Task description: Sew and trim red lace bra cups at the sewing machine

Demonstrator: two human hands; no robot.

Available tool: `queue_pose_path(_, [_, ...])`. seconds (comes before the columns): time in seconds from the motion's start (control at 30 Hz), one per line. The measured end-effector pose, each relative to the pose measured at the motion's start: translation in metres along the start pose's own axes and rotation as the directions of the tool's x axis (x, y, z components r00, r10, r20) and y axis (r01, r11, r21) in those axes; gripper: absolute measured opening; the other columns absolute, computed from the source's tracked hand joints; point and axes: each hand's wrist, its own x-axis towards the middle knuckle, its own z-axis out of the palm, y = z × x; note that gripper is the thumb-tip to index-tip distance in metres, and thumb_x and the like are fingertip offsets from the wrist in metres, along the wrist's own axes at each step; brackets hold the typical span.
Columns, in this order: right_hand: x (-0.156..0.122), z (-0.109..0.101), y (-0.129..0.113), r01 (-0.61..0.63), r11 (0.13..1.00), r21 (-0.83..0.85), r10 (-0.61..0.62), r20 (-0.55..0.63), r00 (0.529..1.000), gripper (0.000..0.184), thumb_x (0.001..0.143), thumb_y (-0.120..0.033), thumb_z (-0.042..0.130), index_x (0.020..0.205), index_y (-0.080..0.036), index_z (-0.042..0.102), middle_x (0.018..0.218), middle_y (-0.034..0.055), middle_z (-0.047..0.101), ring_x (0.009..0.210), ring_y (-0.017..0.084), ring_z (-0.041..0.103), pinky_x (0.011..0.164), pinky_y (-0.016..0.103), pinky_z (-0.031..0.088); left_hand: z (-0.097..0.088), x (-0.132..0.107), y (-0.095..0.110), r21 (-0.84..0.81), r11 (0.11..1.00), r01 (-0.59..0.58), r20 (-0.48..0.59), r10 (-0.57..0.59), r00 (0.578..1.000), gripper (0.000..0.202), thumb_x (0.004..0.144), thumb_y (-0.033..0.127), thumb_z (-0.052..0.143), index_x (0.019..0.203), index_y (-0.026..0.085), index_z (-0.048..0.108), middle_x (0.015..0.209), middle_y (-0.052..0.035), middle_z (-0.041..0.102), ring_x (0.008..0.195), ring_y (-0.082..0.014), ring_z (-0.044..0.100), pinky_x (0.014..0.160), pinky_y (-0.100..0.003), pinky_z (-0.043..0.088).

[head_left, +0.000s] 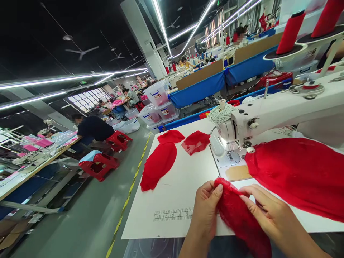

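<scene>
A piece of sheer red fabric [236, 218] hangs between my two hands, over the front edge of the white sewing table [188, 186]. My left hand [206, 204] pinches its upper left corner between thumb and fingers. Farther right along the same top edge, my right hand [266, 208] grips the cloth with thumb and forefinger. Just beyond them stands a white sewing machine [228, 132] with its lamp lit above the needle plate. A large red fabric piece [298, 175] lies to the right of the needle area, under the machine's arm.
Left on the table lie several cut pieces, among them a long red panel [159, 166] and a sheer red piece [196, 141]. A printed ruler [173, 214] marks the tabletop. Red thread cones [290, 34] stand behind the machine. Red stools [99, 165] and stacked plastic bins [158, 104] occupy the floor.
</scene>
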Motion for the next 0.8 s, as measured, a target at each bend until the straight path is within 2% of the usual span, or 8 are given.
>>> queue_pose_path(0.13, [-0.006, 0.0, 0.0, -0.201, 0.979, 0.011, 0.201, 0.047, 0.979, 0.023, 0.088, -0.047, 0.051, 0.088, -0.028, 0.065, 0.072, -0.0014, 0.066, 0.053, 0.016, 0.057, 0.05, 0.026, 0.045, -0.004, 0.003, 0.0, -0.042, 0.999, -0.012, -0.021, 0.011, 1.0, 0.028, 0.07, 0.039, 0.079, 0.077, 0.014, 0.069, 0.07, -0.0034, 0.067, 0.068, -0.0134, 0.057, 0.073, -0.027, 0.045])
queue_pose_path(0.27, [-0.003, -0.004, -0.009, -0.395, 0.883, 0.252, 0.368, 0.149, 0.918, 0.032, 0.087, -0.052, 0.049, 0.075, -0.025, 0.062, 0.054, -0.0038, 0.048, 0.044, 0.014, 0.04, 0.039, 0.024, 0.034, -0.007, 0.007, 0.003, -0.058, 0.998, -0.02, -0.066, 0.016, 0.998, 0.028, 0.069, 0.038, 0.08, 0.073, 0.014, 0.066, 0.065, -0.0015, 0.064, 0.063, -0.0119, 0.055, 0.072, -0.026, 0.045])
queue_pose_path(0.33, [-0.001, -0.005, -0.011, -0.432, 0.829, 0.354, 0.399, 0.166, 0.902, 0.033, 0.085, -0.053, 0.051, 0.073, -0.024, 0.061, 0.053, -0.0037, 0.048, 0.044, 0.013, 0.038, 0.036, 0.023, 0.03, -0.008, 0.008, 0.003, -0.065, 0.998, -0.012, -0.07, 0.008, 0.997, 0.029, 0.069, 0.038, 0.08, 0.073, 0.014, 0.065, 0.064, -0.001, 0.064, 0.062, -0.0117, 0.055, 0.071, -0.026, 0.045])
queue_pose_path(0.47, [0.001, -0.001, -0.009, -0.452, 0.758, 0.47, 0.433, 0.155, 0.888, 0.033, 0.081, -0.053, 0.057, 0.071, -0.022, 0.061, 0.061, -0.0008, 0.058, 0.052, 0.014, 0.049, 0.043, 0.021, 0.037, -0.01, 0.008, 0.001, -0.078, 0.997, -0.01, -0.068, 0.005, 0.998, 0.028, 0.07, 0.039, 0.079, 0.073, 0.014, 0.065, 0.064, -0.0008, 0.064, 0.062, -0.0117, 0.055, 0.071, -0.026, 0.046])
queue_pose_path(0.63, [0.001, 0.002, -0.006, -0.479, 0.657, 0.582, 0.463, 0.19, 0.866, 0.032, 0.081, -0.053, 0.059, 0.083, -0.022, 0.061, 0.073, 0.0021, 0.064, 0.061, 0.016, 0.058, 0.053, 0.021, 0.047, -0.011, 0.01, 0.0, -0.109, 0.994, -0.016, -0.048, 0.011, 0.999, 0.028, 0.072, 0.038, 0.078, 0.073, 0.014, 0.065, 0.069, -0.0031, 0.067, 0.066, -0.0134, 0.059, 0.074, -0.028, 0.047])
queue_pose_path(0.8, [-0.001, 0.003, -0.001, -0.532, 0.617, 0.579, 0.502, 0.231, 0.833, 0.04, 0.083, -0.057, 0.057, 0.102, -0.022, 0.056, 0.064, -0.0001, 0.064, 0.049, 0.017, 0.061, 0.043, 0.023, 0.047, -0.009, 0.007, 0.001, -0.133, 0.991, 0.005, -0.007, -0.006, 1.0, 0.03, 0.068, 0.03, 0.081, 0.089, 0.014, 0.068, 0.084, -0.0069, 0.071, 0.08, -0.0185, 0.066, 0.079, -0.029, 0.049])
